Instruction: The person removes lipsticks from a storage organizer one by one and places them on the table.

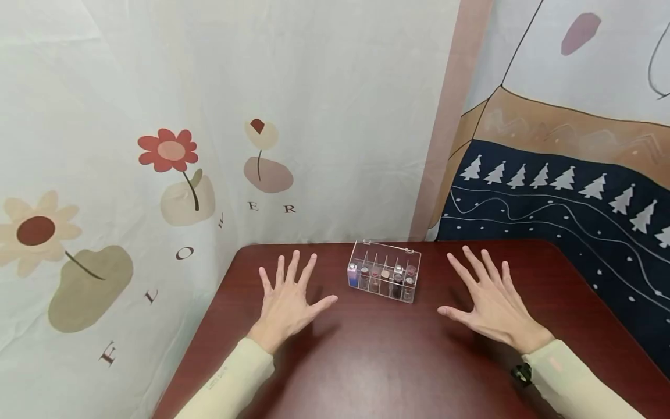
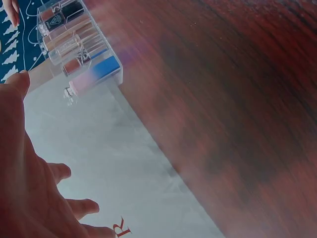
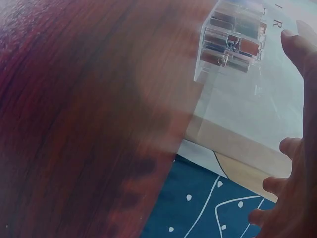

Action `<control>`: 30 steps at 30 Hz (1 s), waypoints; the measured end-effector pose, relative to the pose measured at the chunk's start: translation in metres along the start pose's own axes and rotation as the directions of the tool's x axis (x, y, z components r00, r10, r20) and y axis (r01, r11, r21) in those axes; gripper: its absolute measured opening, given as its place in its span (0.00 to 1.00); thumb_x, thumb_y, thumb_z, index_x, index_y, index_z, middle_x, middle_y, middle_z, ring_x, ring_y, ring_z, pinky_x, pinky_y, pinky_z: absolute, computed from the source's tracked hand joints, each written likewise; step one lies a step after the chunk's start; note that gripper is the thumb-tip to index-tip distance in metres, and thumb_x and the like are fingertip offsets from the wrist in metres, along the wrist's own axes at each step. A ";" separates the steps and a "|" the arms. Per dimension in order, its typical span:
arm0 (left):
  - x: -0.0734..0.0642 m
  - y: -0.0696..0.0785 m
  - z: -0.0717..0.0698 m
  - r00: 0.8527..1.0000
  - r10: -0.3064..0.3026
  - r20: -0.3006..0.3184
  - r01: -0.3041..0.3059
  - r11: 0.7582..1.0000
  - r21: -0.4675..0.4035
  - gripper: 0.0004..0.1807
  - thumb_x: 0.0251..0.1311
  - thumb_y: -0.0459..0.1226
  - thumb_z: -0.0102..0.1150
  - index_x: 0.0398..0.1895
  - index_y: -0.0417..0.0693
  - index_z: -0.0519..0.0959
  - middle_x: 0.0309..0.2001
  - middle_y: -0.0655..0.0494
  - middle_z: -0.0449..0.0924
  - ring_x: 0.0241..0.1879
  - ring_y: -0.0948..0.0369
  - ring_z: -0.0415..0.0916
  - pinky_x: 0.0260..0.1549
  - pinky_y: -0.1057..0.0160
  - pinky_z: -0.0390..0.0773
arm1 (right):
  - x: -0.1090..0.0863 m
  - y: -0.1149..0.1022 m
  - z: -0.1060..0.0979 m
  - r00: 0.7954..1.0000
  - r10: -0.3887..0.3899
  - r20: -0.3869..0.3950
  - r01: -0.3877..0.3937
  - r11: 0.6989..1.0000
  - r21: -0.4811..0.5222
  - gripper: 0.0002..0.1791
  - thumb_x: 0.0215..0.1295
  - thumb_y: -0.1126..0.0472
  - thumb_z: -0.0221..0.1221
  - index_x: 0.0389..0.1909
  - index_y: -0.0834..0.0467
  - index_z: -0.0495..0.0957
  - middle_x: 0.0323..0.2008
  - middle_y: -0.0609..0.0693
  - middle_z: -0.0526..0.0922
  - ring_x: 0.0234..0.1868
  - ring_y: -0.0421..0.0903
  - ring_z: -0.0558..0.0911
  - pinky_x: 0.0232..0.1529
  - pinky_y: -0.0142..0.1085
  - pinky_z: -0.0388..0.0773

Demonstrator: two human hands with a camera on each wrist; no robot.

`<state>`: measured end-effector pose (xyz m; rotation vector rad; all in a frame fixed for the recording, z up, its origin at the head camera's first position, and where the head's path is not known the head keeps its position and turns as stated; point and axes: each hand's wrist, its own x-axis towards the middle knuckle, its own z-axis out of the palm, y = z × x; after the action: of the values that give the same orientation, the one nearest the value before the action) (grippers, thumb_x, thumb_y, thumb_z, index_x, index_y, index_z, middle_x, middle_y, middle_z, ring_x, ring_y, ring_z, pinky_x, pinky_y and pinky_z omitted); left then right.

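A clear plastic organizer with upright dividers stands toward the back of the table. Several small tubes, which look like lip glosses, stand in its compartments; one at the left end is pink and blue. My left hand is spread over the table to the left of the organizer, thumb pointing toward it. On the other side my right hand is spread too, its fingers straight and apart from the organizer. Neither hand holds anything. Shadows of both hands fall on the tabletop.
The dark red wooden table reaches back to a pale curtain printed with flowers and letters. To the right hangs a navy cloth with white trees. A dark watch-like item sits at the right cuff.
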<state>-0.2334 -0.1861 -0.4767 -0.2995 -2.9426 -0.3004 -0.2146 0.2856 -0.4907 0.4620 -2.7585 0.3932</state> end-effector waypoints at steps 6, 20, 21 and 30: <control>0.003 -0.001 0.003 1.000 0.014 -0.007 -0.014 1.000 -0.007 0.64 0.68 0.85 0.55 0.99 0.74 0.44 0.99 0.47 0.41 0.97 0.34 0.36 0.88 0.13 0.30 | 0.003 -0.002 0.003 1.000 -0.008 0.002 0.008 1.000 -0.001 0.66 0.65 0.20 0.72 0.96 0.43 0.56 0.94 0.63 0.58 0.92 0.78 0.55 0.88 0.87 0.47; 0.019 0.007 0.010 0.998 0.061 -0.028 -0.062 0.998 -0.017 0.63 0.68 0.83 0.58 0.99 0.71 0.49 0.97 0.43 0.51 0.96 0.34 0.46 0.89 0.12 0.37 | 0.017 -0.014 0.009 0.999 -0.051 -0.009 0.051 0.999 -0.008 0.66 0.65 0.21 0.73 0.96 0.46 0.58 0.92 0.63 0.63 0.89 0.76 0.64 0.86 0.84 0.59; 0.020 0.008 0.010 0.997 0.067 -0.034 -0.068 0.997 -0.020 0.63 0.68 0.82 0.58 0.99 0.71 0.50 0.97 0.43 0.51 0.96 0.34 0.47 0.89 0.12 0.38 | 0.019 -0.016 0.011 0.998 -0.054 -0.011 0.054 0.999 -0.008 0.66 0.65 0.21 0.73 0.96 0.46 0.58 0.92 0.63 0.63 0.89 0.76 0.65 0.86 0.84 0.59; 0.034 0.021 0.016 0.993 0.116 -0.023 -0.117 0.992 -0.050 0.64 0.66 0.81 0.62 0.99 0.71 0.51 0.97 0.46 0.51 0.95 0.34 0.51 0.90 0.14 0.41 | 0.032 -0.028 0.019 0.996 -0.090 -0.001 0.090 0.996 -0.013 0.66 0.67 0.22 0.73 0.96 0.49 0.58 0.92 0.63 0.64 0.86 0.75 0.69 0.87 0.81 0.61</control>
<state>-0.2643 -0.1568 -0.4817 -0.4711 -2.8867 -0.3610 -0.2389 0.2453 -0.4912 0.5799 -2.7250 0.3541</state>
